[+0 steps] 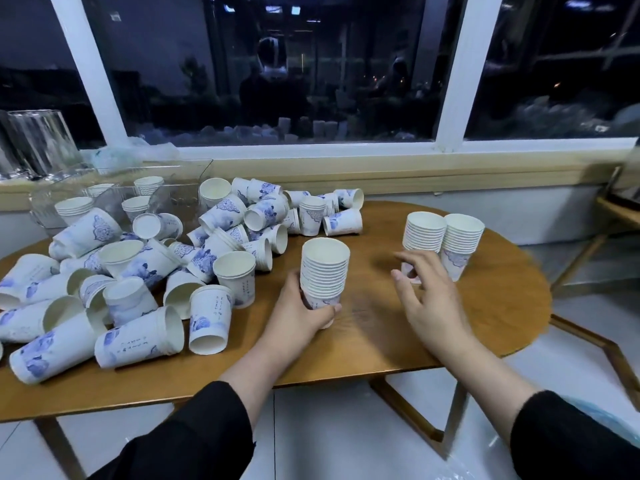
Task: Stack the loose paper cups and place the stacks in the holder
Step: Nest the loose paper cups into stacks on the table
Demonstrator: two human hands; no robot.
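Cups (145, 271), white paper with blue print, lie in a loose heap over the left half of the wooden table (502, 306), most on their sides, a few upright, some already nested in twos and threes. Near the middle of the table the person's left hand (304, 306) grips a tall nested stack (323, 271) around its lowest cup, fingers and thumb curled about it, the stack upright with its base at the tabletop. The right hand (426, 299) hangs just above the table to the right of that stack, fingers spread and loosely bent, holding nothing; its fingertips (410, 261) are in front of the foot of two more stacks. Those two stacks (443, 237) stand upright side by side and touching, toward the right end of the table. At the back left, against the window ledge, sits a clear plastic holder (166, 188) with several short stacks of cups standing inside it, rims up. Behind it on the ledge stand clear glass tumblers (38, 143). Both forearms come out of black sleeves (194, 441).
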